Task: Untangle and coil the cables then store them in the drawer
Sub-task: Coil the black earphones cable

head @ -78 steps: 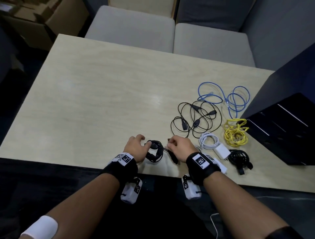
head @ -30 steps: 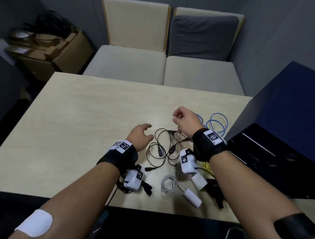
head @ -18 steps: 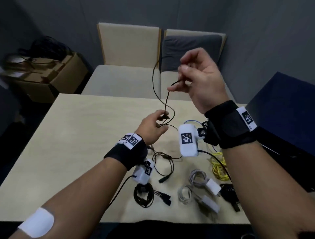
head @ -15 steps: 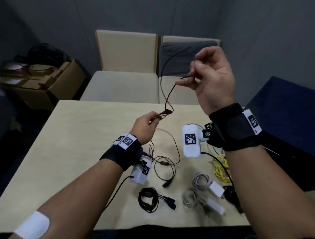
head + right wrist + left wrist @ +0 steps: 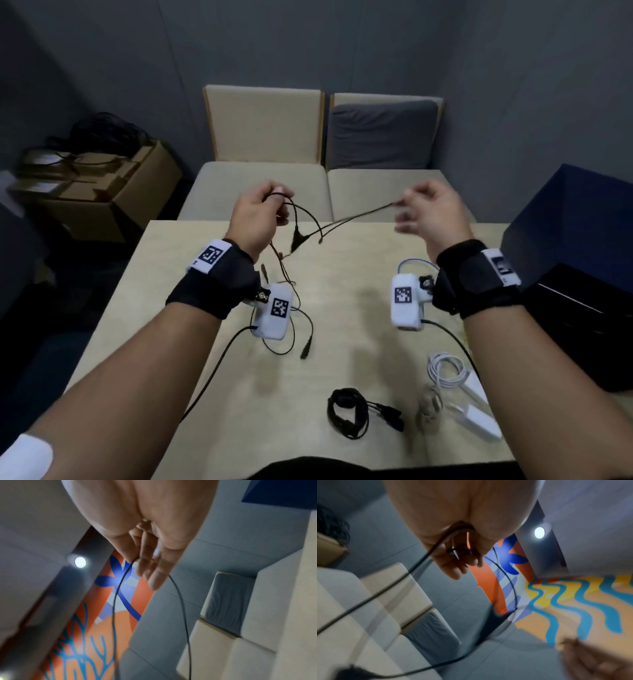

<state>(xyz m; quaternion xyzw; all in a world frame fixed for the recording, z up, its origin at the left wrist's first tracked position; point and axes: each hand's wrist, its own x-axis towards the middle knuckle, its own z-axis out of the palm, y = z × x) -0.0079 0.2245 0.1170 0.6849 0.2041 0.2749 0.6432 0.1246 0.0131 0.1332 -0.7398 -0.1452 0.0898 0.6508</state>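
Note:
I hold a thin black multi-ended cable [image 5: 346, 222] in the air above the table [image 5: 342, 329], stretched between both hands. My left hand [image 5: 279, 197] grips a loop of it. My right hand [image 5: 401, 209] pinches one strand between thumb and fingers. The cable's splitter [image 5: 296, 237] hangs between them, and loose ends [image 5: 305, 352] trail onto the table. In the left wrist view the cable [image 5: 419, 563] runs out of the curled fingers [image 5: 453, 566]. The right wrist view shows the cable [image 5: 114, 601] dropping from the fingers [image 5: 154, 577].
A coiled black cable [image 5: 346, 408] lies near the table's front edge. White cables with chargers [image 5: 452, 375] lie at the front right, and a blue cable [image 5: 415, 262] shows behind my right wrist. The dark blue drawer cabinet [image 5: 568, 233] stands at the right. Chairs [image 5: 267, 185] stand beyond the table.
My right hand has come down and swung right while my left hand rose. The black cable is now drawn out sideways between them instead of hanging from the right hand.

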